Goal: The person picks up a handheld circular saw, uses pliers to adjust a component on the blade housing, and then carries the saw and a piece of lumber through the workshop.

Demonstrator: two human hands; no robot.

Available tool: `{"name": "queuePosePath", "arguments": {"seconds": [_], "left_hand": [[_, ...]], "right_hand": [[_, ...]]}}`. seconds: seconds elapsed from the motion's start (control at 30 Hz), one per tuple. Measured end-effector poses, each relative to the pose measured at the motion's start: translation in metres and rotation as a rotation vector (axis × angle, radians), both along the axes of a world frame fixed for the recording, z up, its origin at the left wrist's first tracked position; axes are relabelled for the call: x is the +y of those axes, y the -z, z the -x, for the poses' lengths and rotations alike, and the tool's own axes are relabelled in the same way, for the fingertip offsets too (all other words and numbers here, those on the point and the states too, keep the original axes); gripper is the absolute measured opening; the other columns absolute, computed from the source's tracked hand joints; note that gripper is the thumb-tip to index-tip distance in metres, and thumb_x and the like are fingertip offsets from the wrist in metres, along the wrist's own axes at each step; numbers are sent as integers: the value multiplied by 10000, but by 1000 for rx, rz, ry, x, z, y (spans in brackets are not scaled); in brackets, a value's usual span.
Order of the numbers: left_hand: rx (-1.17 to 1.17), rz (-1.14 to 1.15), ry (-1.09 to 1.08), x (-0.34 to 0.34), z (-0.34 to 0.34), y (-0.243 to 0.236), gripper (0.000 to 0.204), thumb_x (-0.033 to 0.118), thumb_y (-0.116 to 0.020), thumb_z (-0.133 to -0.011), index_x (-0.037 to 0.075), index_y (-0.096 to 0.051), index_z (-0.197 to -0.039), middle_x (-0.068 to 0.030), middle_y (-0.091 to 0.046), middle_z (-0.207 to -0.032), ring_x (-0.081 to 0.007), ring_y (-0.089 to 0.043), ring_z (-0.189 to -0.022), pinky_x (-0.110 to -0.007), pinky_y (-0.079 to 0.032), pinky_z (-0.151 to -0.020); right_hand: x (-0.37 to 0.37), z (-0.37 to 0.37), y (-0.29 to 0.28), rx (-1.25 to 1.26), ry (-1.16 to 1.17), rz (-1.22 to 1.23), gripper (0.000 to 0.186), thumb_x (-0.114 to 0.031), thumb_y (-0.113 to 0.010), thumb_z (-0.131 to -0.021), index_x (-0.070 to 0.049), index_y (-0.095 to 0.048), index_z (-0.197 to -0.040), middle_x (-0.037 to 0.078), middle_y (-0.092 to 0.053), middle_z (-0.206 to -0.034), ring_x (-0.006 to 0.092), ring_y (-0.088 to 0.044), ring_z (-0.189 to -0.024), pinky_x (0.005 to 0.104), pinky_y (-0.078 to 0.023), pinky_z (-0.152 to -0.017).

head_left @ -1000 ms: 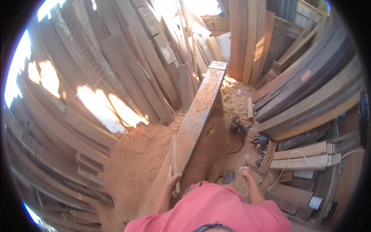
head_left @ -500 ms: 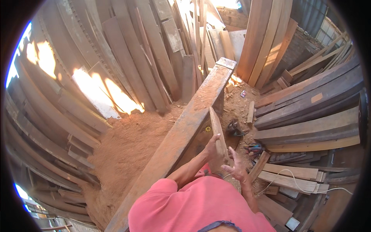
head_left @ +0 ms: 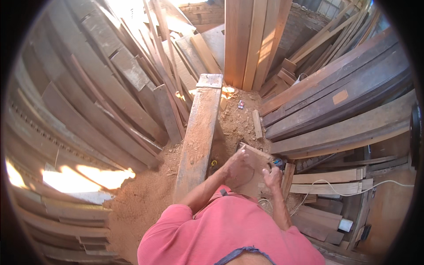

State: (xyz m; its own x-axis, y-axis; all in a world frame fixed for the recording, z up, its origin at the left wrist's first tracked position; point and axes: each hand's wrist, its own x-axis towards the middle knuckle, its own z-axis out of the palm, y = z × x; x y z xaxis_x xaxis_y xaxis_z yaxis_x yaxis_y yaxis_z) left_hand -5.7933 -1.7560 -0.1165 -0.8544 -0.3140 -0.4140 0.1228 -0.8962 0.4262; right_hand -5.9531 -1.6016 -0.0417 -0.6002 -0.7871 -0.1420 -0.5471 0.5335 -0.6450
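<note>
A flat wooden board point(head_left: 251, 164) is held in front of me, its broad face turned up toward me and its thin far edge showing. My left hand point(head_left: 235, 164) grips it along the left side, one finger stretched toward the far corner. At the opposite side, my right hand point(head_left: 272, 177) has its fingers bent around the board's right edge; part of that grip is hidden. Left of the board runs a long heavy timber beam point(head_left: 196, 132), dusted with sawdust and capped by a pale block at its far end.
Sawdust point(head_left: 137, 221) is heaped left of the beam. Tall planks point(head_left: 251, 44) lean at the back, with more planks point(head_left: 97, 84) along the left. Stacked boards point(head_left: 340, 132) fill the right side. A white cord point(head_left: 335, 193) crosses short offcuts. A yellow ring point(head_left: 214, 163) lies beside the beam.
The board has turned from edge-on to broad face up. My right hand, open and apart before, has come to its right edge. The view has swung right.
</note>
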Motion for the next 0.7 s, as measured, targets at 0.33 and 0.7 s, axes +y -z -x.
{"name": "queuePosePath", "arguments": {"seconds": [0.33, 0.7], "left_hand": [[-1073, 1805, 499, -112, -118, 78, 816, 408, -610, -866, -7, -262, -1476, -313, -268, -1504, -449, -223, -1419, -494, -194, -1165], [-1925, 1145, 696, -77, -196, 162, 697, 451, -474, -953, 4, -265, -1446, -262, -407, -1349, -373, -413, -1237, -486, -358, -987]], "right_hand": [[-41, 72, 74, 74, 248, -436, 291, -241, -615, -778, -41, -675, -981, 262, -677, -952, 418, -659, -940, 499, -521, -831], [24, 91, 117, -258, 424, -530, 388, -297, -669, -801, -100, -660, -1135, 203, -670, -1089, 382, -631, -1051, 457, -497, -913]]}}
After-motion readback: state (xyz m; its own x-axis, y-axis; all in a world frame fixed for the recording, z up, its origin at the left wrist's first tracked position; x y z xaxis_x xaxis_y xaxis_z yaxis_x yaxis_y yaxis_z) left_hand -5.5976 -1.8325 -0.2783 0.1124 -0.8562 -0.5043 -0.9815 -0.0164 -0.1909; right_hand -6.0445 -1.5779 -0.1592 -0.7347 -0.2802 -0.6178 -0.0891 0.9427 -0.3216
